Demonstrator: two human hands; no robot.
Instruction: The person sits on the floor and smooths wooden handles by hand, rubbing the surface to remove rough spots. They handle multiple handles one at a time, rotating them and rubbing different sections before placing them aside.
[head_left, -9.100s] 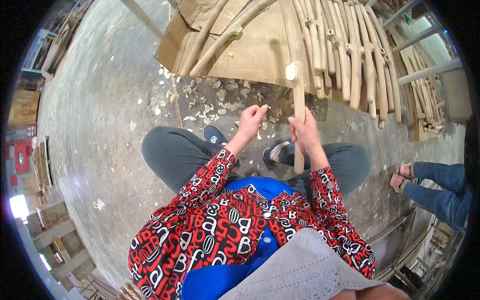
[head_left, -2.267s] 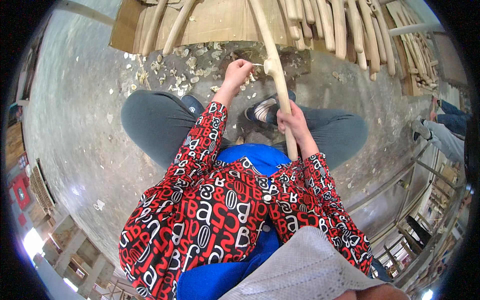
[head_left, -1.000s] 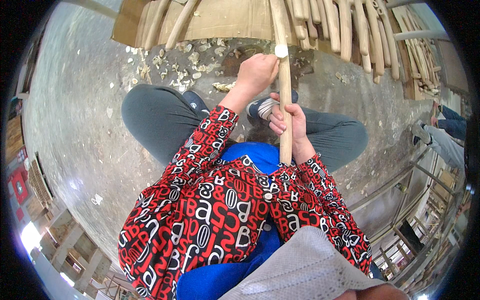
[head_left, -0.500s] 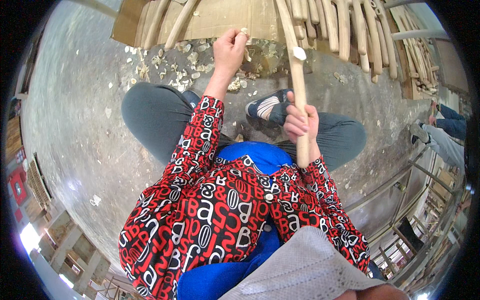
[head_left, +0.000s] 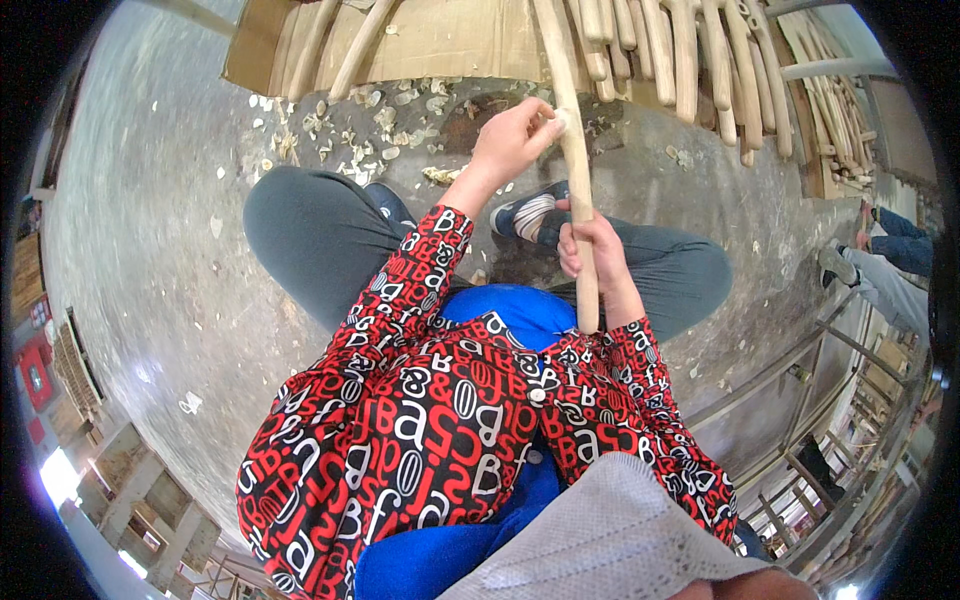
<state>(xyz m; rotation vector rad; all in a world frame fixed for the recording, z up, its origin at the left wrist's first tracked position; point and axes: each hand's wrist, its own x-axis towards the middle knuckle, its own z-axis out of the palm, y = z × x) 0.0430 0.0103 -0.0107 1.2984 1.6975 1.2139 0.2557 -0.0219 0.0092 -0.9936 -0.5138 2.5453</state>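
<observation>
From over a creased tan cardboard sheet [head_left: 450, 48], a long, pale wooden stick [head_left: 577, 172] slants toward the person's lap, the right hand [head_left: 600, 248] wrapped around its lower part. The left hand's [head_left: 510, 142] bent fingers meet its stubby side knob [head_left: 561, 121] (pinching anything? I can't tell). Cream shavings [head_left: 390, 153] lie nearby.

Loose printed letters [head_left: 410, 424] in red and white — jumbled, some tilted — cover the person's black shirt [head_left: 345, 450], across its front and along both sleeves [head_left: 408, 285].
</observation>
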